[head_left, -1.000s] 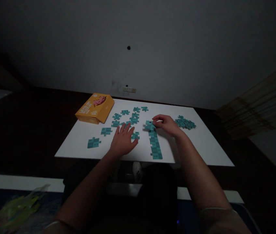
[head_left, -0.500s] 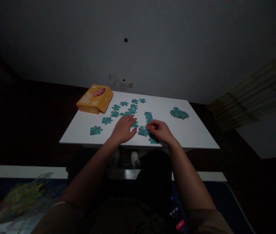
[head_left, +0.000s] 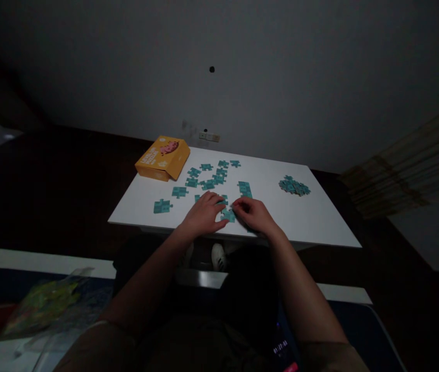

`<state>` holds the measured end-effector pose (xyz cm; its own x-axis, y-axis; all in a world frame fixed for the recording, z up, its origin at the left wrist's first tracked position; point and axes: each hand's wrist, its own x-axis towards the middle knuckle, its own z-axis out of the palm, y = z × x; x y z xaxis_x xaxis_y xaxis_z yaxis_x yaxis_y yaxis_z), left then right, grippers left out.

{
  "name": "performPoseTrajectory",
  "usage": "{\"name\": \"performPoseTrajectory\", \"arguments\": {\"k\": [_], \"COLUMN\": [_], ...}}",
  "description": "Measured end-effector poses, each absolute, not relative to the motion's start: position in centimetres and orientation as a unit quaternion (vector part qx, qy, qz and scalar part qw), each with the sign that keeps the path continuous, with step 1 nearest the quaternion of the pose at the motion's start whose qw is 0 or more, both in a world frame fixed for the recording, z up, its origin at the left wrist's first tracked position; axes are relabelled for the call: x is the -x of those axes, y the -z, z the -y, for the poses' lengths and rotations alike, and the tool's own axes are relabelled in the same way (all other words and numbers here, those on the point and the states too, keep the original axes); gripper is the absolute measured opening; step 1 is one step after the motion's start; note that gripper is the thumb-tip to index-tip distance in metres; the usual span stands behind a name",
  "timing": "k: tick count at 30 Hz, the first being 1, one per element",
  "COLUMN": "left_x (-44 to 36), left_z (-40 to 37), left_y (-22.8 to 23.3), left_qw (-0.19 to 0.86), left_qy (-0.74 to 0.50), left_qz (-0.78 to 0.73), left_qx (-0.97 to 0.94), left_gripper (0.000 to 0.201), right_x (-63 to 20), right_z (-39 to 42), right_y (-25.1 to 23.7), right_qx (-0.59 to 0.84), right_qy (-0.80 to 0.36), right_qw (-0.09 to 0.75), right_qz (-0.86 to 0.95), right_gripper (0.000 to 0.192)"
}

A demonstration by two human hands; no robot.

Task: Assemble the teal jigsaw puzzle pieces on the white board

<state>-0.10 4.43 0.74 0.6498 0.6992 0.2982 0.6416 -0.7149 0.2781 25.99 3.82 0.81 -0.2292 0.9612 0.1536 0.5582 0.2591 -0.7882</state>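
Both hands work close together near the front edge of the white rectangular table. The left hand lies palm down with fingers spread, its fingertips pressing on a small teal cardboard jigsaw piece that sits between the two hands. The right hand is curled, its fingertips meeting the same piece from the other side; whether it pinches the piece or only nudges it cannot be told in this dim light. Just behind the right hand, a short joined strip of teal pieces runs away from the person, its near end hidden under the fingers.

Farther back lie scattered loose teal pieces, a lone joined pair off to the left, an orange cardboard puzzle box at the far left corner, and a small heap of teal pieces well apart on the right.

The likely trouble is the dark: all the pieces look one colour, so a tab could be forced into the wrong notch and bent. The work also sits near the table's front edge, and a sideways push from either hand could break the strip apart or slide a piece off onto the floor.
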Motion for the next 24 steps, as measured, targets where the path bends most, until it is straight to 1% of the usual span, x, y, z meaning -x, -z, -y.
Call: {"name": "performPoseTrajectory", "arguments": {"k": [3,4,6,8,10,13,16,20,22,23,24], "left_x": [1.2,1.7,2.9,4.2,5.4,6.4,6.1,5.5,5.5,5.5,5.6], "left_z": [-3.0,-2.7,-2.5,-2.8,-3.3,-4.2,-4.7,-5.4,-5.7,-5.8,-5.9], "left_y": [-0.7,-0.7,-0.6,-0.7,-0.8,-1.0,-0.8,-0.4,-0.1,0.0,0.0], "left_qw": [0.049,0.045,0.045,0.05,0.053,0.048,0.043,0.04,0.05,0.054,0.058], "left_qy": [-0.181,-0.181,-0.191,-0.208,-0.221,-0.223,-0.212,-0.199,-0.204,-0.209,-0.213], "left_qz": [-0.397,-0.408,-0.434,-0.461,-0.486,-0.512,-0.526,-0.526,-0.524,-0.523,-0.523], "left_qx": [-0.899,-0.894,-0.879,-0.861,-0.844,-0.828,-0.823,-0.826,-0.825,-0.824,-0.823], "left_gripper": [0.044,0.048,0.063,0.078,0.081,0.072,0.06,0.044,0.04,0.039,0.038], "right_x": [-26.0,-26.0,-25.6,-24.8,-23.7,-22.3,-21.8,-22.0,-21.8,-21.6,-21.3], "right_z": [-3.2,-2.9,-2.5,-2.1,-1.6,-1.2,-1.7,-2.9,-3.1,-3.1,-3.0], "right_y": [-1.2,-1.4,-1.6,-1.7,-1.8,-2.0,-2.4,-2.9,-2.9,-2.8,-2.7], "right_qx": [0.524,0.522,0.512,0.489,0.463,0.452,0.462,0.472,0.462,0.459,0.461], "right_qy": [-0.248,-0.226,-0.191,-0.177,-0.17,-0.157,-0.15,-0.13,-0.127,-0.126,-0.123], "right_qw": [0.317,0.318,0.321,0.314,0.292,0.256,0.253,0.255,0.238,0.227,0.216], "right_qz": [0.751,0.758,0.773,0.794,0.82,0.84,0.837,0.834,0.845,0.85,0.852], "right_gripper": [0.022,0.021,0.021,0.021,0.022,0.019,0.018,0.025,0.035,0.038,0.036]}}
